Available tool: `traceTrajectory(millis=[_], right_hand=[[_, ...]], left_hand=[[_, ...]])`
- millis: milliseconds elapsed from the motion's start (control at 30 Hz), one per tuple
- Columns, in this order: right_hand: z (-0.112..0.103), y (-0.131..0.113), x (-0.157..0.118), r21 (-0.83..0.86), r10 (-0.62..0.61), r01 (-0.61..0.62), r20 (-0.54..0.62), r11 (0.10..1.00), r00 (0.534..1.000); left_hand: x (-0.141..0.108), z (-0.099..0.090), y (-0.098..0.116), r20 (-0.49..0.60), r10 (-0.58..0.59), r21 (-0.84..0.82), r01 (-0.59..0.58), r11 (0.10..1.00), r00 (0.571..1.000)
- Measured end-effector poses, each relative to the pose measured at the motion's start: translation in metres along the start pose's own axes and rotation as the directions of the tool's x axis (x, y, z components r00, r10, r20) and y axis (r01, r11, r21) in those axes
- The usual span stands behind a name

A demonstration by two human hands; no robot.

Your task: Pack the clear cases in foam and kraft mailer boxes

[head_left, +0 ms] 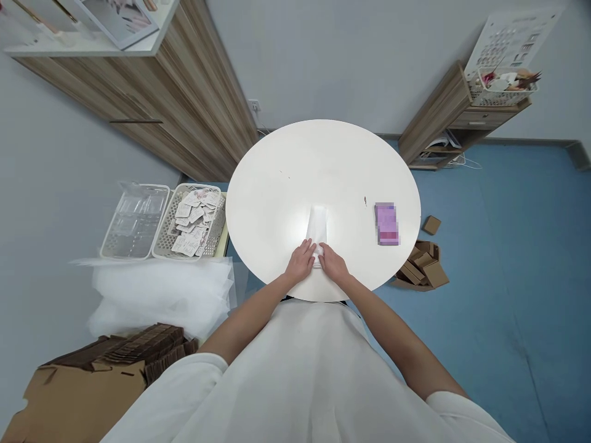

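Note:
A narrow strip of thin white packing foam (317,221) lies on the white oval table (295,154), stretching away from me. Its near end is folded or rolled, and both hands hold it near the table's front edge. My left hand (301,261) is on the left side of this end, fingers bent over it. From the right, my right hand (333,263) grips the same end, with thumb and fingers closed at its edge. Whether anything is wrapped inside the foam cannot be made out.
A purple box (386,224), blurred, lies at the table's right. On the left are a basket of printed cards (217,231), a clear-lined basket (108,237), white foam sheets (157,292) and flattened cardboard (87,394). An open carton (431,274) stands on the floor right.

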State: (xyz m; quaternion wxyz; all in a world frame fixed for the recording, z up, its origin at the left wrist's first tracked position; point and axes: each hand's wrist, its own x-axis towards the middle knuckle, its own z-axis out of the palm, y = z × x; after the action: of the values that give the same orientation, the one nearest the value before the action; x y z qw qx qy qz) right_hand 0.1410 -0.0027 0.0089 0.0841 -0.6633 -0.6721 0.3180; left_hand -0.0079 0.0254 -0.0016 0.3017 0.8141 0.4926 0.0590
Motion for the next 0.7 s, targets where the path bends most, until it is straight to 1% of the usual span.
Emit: traceTrajectory(millis=[33,100,167,200,233,333,433,500,567,633,700], right_hand=[[-0.002,0.001,-0.003,-0.049,-0.041,0.040,-0.011,0.998,0.999],[-0.006,0.003,-0.008,-0.131,-0.171,0.168,-0.014,0.977,0.985],[-0.009,0.008,-0.010,-0.182,-0.306,0.308,0.036,0.934,0.951],[-0.010,0.011,-0.008,-0.196,-0.346,0.354,0.073,0.915,0.935],[-0.011,0.014,-0.006,-0.206,-0.361,0.375,0.107,0.904,0.927],[-0.012,0.020,0.005,-0.197,-0.334,0.358,0.147,0.913,0.931],[-0.013,0.018,0.008,-0.128,-0.329,0.349,0.154,0.928,0.932],[-0.014,0.014,0.003,-0.047,-0.339,0.351,0.169,0.935,0.926],[-0.015,0.012,-0.006,0.067,-0.337,0.330,0.196,0.941,0.921],[-0.015,0.011,-0.013,0.193,-0.292,0.253,0.209,0.948,0.933],[-0.015,0.012,-0.014,0.308,-0.178,0.111,0.199,0.945,0.964]], left_hand=[[0.000,-0.001,0.001,0.001,-0.005,0.010,0.005,1.000,1.000],[0.001,-0.004,0.002,0.000,-0.003,0.021,0.003,1.000,1.000],[0.003,-0.008,0.002,-0.004,0.010,0.016,-0.010,1.000,1.000],[0.005,-0.010,0.001,-0.005,0.022,0.005,-0.022,1.000,1.000],[0.007,-0.013,0.001,-0.005,0.032,-0.009,-0.032,0.999,0.999],[0.012,-0.018,0.001,0.009,0.019,-0.061,-0.019,0.998,1.000],[0.008,-0.022,0.000,0.028,-0.028,-0.129,0.032,0.991,0.999],[0.000,-0.023,-0.003,0.054,-0.037,-0.226,0.048,0.973,0.998],[-0.011,-0.024,-0.006,0.094,-0.040,-0.374,0.073,0.925,0.995],[-0.022,-0.023,-0.009,0.125,-0.049,-0.520,0.108,0.847,0.991],[-0.028,-0.022,-0.011,0.139,-0.065,-0.621,0.138,0.771,0.988]])
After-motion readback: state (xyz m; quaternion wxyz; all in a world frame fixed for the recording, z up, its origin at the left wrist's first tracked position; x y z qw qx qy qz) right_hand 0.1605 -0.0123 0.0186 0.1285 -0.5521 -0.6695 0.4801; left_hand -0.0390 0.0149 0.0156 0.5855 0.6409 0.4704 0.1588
